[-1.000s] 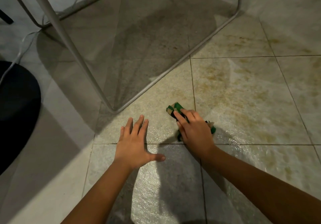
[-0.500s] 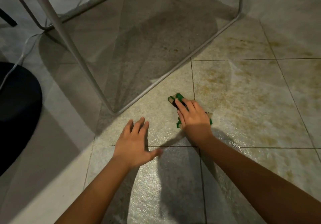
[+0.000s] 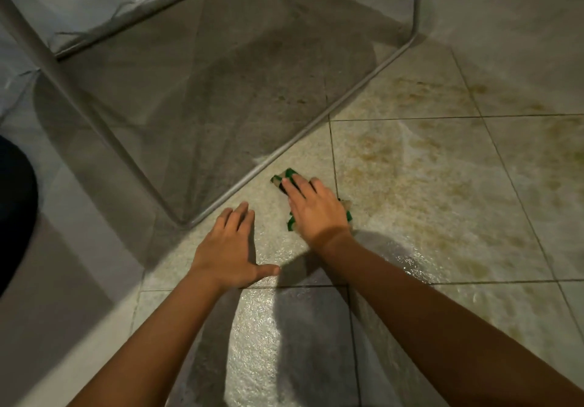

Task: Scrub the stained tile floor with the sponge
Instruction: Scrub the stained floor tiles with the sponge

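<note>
While bracing on the wet tile floor [image 3: 426,210] with the left hand [image 3: 227,248], spread flat and holding nothing, pressing the one green sponge [image 3: 288,174] down under the straight fingers of the right hand [image 3: 316,214], right beside a grout line. Spotting brownish stains [image 3: 373,153] out to the right, one metal tube frame [image 3: 265,160] just beyond, one dark rounded shape [image 3: 12,210] far left.

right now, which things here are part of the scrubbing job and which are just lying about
Part of the job:
- sponge, pressed down by the right hand
- stained tile floor
- left hand, flat on the tile

Just lying about:
- metal frame standing on the floor
- dark round object at the left edge
</note>
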Motion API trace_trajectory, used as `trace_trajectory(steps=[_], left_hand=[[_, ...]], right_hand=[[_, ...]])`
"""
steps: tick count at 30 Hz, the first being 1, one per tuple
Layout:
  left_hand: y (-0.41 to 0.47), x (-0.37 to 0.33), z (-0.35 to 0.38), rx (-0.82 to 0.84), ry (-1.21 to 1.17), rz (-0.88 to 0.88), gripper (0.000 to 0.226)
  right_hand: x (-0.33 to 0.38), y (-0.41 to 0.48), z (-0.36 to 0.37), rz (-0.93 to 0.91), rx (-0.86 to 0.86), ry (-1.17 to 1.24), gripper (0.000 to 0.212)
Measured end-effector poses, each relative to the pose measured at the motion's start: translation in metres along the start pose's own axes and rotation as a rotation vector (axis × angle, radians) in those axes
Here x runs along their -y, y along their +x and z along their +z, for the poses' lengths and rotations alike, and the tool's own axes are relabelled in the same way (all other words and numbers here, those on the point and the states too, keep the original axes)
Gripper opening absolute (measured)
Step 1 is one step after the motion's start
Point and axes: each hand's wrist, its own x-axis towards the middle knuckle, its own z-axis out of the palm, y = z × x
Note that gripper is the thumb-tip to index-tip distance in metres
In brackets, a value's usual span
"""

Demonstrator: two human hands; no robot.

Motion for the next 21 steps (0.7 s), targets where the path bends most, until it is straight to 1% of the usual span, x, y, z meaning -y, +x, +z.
trace_trajectory(steps=[2, 5, 6, 8, 11, 12, 14, 16, 19, 21], left_hand=[[0.000, 0.000, 0.001, -0.004, -0.010, -0.004, 0.115], [0.000, 0.001, 0.001, -0.018, -0.012, -0.003, 0.114], [0.000, 0.001, 0.001, -0.023, -0.013, 0.001, 0.113], [0.001, 0.001, 0.001, -0.025, -0.020, 0.002, 0.113], [0.000, 0.000, 0.000, -0.028, -0.018, 0.000, 0.111], [0.000, 0.000, 0.000, -0.031, -0.016, 0.000, 0.111], [0.000, 0.000, 0.000, -0.034, -0.007, -0.001, 0.112], [0.000, 0.000, 0.000, -0.032, 0.004, -0.003, 0.114], [0.000, 0.001, -0.001, -0.039, 0.005, -0.003, 0.115], [-0.001, 0.001, -0.001, -0.042, -0.004, 0.000, 0.115]], right_hand=[[-0.010, -0.002, 0.000, 0.059, -0.028, -0.010, 0.058], [-0.018, -0.021, 0.001, 0.132, -0.125, -0.003, 0.042], [-0.018, -0.028, 0.000, 0.141, -0.133, -0.006, 0.041], [-0.012, -0.037, -0.005, 0.112, -0.104, 0.000, 0.047], [0.004, -0.042, -0.011, 0.007, -0.071, 0.031, 0.054], [0.007, -0.039, -0.009, -0.032, -0.075, 0.029, 0.053], [0.011, -0.028, -0.002, -0.098, -0.090, 0.036, 0.043], [0.008, -0.012, 0.002, -0.123, -0.087, 0.030, 0.042], [-0.007, 0.003, 0.000, -0.033, -0.020, -0.012, 0.060], [-0.018, -0.001, -0.003, 0.060, -0.014, -0.037, 0.060]])
